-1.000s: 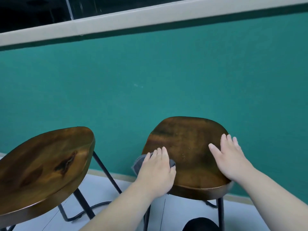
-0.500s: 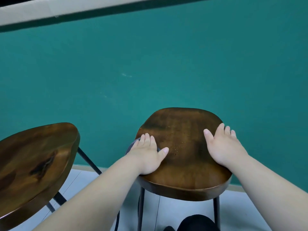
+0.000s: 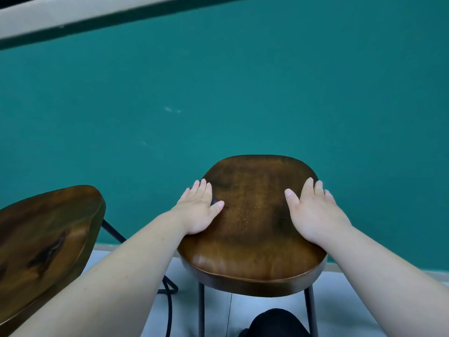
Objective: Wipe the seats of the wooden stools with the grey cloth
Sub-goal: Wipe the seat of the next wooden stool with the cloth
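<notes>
A dark wooden stool seat point(image 3: 252, 239) on thin black legs stands in front of me. My left hand point(image 3: 198, 211) lies flat on its left side, fingers straight, pressing the grey cloth point(image 3: 213, 202) down; only a small dark sliver of cloth shows between thumb and fingers. My right hand point(image 3: 309, 212) rests flat on the seat's right side, fingers straight, holding nothing. Small light specks dot the middle of the seat. A second wooden stool point(image 3: 46, 242) stands at the lower left, untouched.
A teal wall point(image 3: 243, 93) rises right behind both stools, with a pale ledge point(image 3: 73, 15) along its top. The floor point(image 3: 352, 295) is light grey. A black shoe point(image 3: 274, 323) shows under the near stool.
My left hand has slid forward along the seat's left side with the cloth, which is now almost fully hidden under it. My right hand stays in place. The view has tilted down.
</notes>
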### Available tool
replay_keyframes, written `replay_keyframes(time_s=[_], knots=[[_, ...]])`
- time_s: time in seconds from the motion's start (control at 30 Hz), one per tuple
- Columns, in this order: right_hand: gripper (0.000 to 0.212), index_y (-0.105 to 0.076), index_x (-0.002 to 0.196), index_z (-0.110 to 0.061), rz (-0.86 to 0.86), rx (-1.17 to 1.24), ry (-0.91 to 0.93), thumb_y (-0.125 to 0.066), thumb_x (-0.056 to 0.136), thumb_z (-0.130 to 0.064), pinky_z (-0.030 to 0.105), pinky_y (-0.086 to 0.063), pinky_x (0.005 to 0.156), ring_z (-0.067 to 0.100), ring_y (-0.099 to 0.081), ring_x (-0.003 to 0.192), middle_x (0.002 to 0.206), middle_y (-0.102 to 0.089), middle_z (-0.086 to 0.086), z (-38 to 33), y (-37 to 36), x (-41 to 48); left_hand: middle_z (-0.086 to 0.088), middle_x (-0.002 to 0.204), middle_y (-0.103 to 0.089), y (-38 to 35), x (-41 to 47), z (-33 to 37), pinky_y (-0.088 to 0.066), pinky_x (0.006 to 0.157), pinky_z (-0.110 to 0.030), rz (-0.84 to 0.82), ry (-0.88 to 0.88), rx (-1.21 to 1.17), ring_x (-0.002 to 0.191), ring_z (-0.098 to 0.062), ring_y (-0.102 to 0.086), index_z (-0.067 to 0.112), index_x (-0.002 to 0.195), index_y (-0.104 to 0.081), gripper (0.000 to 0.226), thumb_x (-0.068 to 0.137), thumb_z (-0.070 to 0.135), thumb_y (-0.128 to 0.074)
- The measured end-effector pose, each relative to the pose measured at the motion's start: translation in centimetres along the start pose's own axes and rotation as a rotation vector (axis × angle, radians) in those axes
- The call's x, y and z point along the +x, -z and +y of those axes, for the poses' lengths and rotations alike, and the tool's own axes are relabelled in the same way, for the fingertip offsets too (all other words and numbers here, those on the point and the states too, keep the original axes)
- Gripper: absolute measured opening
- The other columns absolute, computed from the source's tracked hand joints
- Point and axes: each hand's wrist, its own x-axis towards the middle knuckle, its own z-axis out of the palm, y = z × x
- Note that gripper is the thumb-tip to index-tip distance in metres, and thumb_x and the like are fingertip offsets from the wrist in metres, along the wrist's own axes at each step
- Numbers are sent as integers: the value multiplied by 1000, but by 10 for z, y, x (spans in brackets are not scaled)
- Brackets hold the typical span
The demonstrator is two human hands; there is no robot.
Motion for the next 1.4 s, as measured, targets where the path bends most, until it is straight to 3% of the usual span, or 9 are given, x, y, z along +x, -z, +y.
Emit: replay_keyframes(time_s=[0.4, 0.77, 0.93, 1.03, 1.13, 1.4], knots=[[76, 0, 160, -19, -12, 11, -11, -12, 100, -64, 51, -25, 119, 34, -10, 154, 168, 1, 10, -3, 2, -1, -7, 166, 20, 1, -32, 7, -1, 125, -44, -75, -27, 11, 152, -22, 17, 14, 158, 10, 76, 103, 58, -16], [73, -3, 160, -17, -21, 20, -41, -15, 102, -59, 53, -30, 116, 35, -12, 153, 168, -1, 11, -6, 7, -4, -6, 168, 9, 4, -97, 32, -6, 126, -44, -123, -72, -22, 154, -21, 7, 14, 160, 2, 86, 96, 70, -14], [74, 2, 160, -13, -1, 52, -219, -22, 102, -54, 58, -31, 112, 39, -9, 152, 168, 4, 12, -9, 7, -5, -5, 168, 6, 3, -105, 34, -5, 126, -41, -103, -97, -33, 154, -20, 6, 14, 160, -1, 80, 99, 65, -11], [75, 4, 159, -9, -17, 48, -309, -24, 103, -50, 55, -38, 108, 42, -25, 147, 167, -1, 15, -13, 10, -4, -4, 168, 7, 5, -102, 31, -3, 125, -38, -121, -113, -59, 154, -18, 8, 15, 160, -2, 75, 101, 60, -5], [74, 2, 159, -7, -40, -4, -321, -23, 104, -49, 51, -45, 101, 42, -43, 137, 163, -21, 18, -17, 12, -2, -3, 168, 7, 6, -93, 27, -2, 125, -36, -119, -121, -72, 154, -17, 8, 16, 161, -2, 70, 103, 56, -4], [71, -2, 159, -6, -40, -75, -270, -22, 105, -47, 50, -45, 101, 42, -45, 135, 160, -26, 19, -15, 7, 3, -2, 167, 14, 7, -44, 8, -4, 125, -42, -114, -143, -84, 153, -17, 12, 17, 160, 5, 64, 108, 45, -19]])
